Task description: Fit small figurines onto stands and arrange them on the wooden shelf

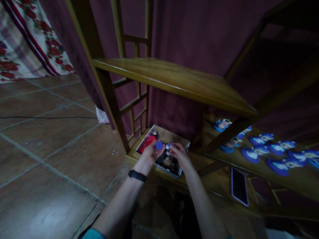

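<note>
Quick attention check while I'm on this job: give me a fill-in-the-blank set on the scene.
1. Between left hand and right hand, the round blue-purple disc is in the ____ one.
2. The bright items at the left end of the box are coloured ____.
3. In the picture, the phone lies to the box's ____.
4. The wristband is coloured ____.

Missing words: left; red; right; black.
</note>
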Tool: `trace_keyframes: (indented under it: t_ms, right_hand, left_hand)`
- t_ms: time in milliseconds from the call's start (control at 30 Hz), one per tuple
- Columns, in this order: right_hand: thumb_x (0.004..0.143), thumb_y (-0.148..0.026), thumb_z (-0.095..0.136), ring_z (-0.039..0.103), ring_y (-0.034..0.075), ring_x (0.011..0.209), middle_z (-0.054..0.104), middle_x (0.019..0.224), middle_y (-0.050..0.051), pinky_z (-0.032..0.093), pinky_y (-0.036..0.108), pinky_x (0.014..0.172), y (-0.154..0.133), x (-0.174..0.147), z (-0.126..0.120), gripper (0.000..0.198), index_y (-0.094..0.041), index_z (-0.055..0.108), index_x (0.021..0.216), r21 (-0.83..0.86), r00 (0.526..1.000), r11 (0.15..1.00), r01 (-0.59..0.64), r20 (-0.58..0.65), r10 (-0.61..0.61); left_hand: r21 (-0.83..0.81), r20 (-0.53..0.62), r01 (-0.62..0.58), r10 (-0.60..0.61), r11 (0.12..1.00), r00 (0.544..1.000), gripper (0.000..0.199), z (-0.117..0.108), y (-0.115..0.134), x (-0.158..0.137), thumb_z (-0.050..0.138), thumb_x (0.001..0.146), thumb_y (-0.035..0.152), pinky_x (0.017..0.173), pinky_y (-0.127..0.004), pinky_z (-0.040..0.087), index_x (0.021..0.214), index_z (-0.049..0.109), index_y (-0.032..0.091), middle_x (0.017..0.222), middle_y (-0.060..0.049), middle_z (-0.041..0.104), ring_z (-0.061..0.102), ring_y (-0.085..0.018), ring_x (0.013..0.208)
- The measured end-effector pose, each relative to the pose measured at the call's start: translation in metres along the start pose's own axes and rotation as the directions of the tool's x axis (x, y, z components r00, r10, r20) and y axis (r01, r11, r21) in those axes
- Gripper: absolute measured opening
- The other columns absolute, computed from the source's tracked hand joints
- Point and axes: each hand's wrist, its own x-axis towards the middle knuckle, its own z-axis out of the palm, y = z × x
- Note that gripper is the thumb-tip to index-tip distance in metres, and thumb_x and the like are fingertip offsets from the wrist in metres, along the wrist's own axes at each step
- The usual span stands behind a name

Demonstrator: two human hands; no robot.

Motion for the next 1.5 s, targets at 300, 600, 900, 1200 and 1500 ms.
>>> trace_keyframes:
  t_ms: [300,600,900,1200,1500]
  right_hand:
    - [0.069,-0.051,0.062,0.054,0.01,0.058,0.055,0.07,-0.003,0.053,0.025,0.056,0.001,-0.003,0.0,0.038,-0.021,0.053,0.09,-0.145,0.997,0.986,0.08,0.017,-0.078]
    - [0.076,-0.056,0.049,0.05,0.011,0.049,0.056,0.067,-0.004,0.044,0.022,0.044,0.007,-0.001,0.002,0.037,-0.023,0.052,0.092,-0.514,0.989,0.848,0.129,0.009,-0.144]
    - [0.085,-0.05,0.039,0.059,0.017,0.077,0.064,0.085,0.001,0.047,0.026,0.063,-0.006,-0.012,0.004,0.034,-0.023,0.057,0.096,-0.728,0.956,0.634,0.262,0.105,-0.275]
    - [0.09,-0.045,0.034,0.061,0.019,0.089,0.067,0.095,0.005,0.043,0.027,0.074,-0.008,-0.015,0.005,0.033,-0.022,0.056,0.1,-0.859,0.953,0.47,0.203,0.062,-0.297]
    - [0.092,-0.042,0.034,0.062,0.019,0.091,0.066,0.099,0.007,0.041,0.026,0.074,-0.007,-0.018,0.011,0.031,-0.022,0.055,0.104,-0.903,0.956,0.398,0.161,0.043,-0.29]
  left_hand:
    - [0.007,0.011,0.005,-0.005,1.0,1.0,0.025,0.001,-0.013,0.005,0.044,0.088,0.032,0.057,-0.026,0.055,0.088,0.057,0.011,0.072,-0.01,0.064,0.064,-0.015,0.061]
    - [0.017,0.049,-0.063,0.062,0.998,0.997,0.013,0.008,-0.018,-0.002,0.053,0.084,0.024,0.057,-0.026,0.056,0.081,0.054,0.012,0.069,-0.006,0.062,0.062,-0.012,0.057]
    - [0.062,0.041,-0.154,0.152,0.986,0.988,0.012,0.01,-0.02,-0.006,0.055,0.083,0.021,0.059,-0.029,0.057,0.079,0.057,0.01,0.072,-0.01,0.064,0.063,-0.014,0.062]
    - [0.113,0.036,-0.262,0.26,0.958,0.965,0.003,0.013,-0.03,-0.005,0.057,0.078,0.01,0.065,-0.03,0.056,0.075,0.057,0.011,0.071,-0.008,0.063,0.064,-0.015,0.064]
    - [0.113,-0.014,-0.281,0.284,0.953,0.959,0.012,0.011,-0.034,-0.004,0.064,0.074,0.016,0.061,-0.031,0.056,0.076,0.053,0.014,0.067,-0.006,0.062,0.063,-0.015,0.06]
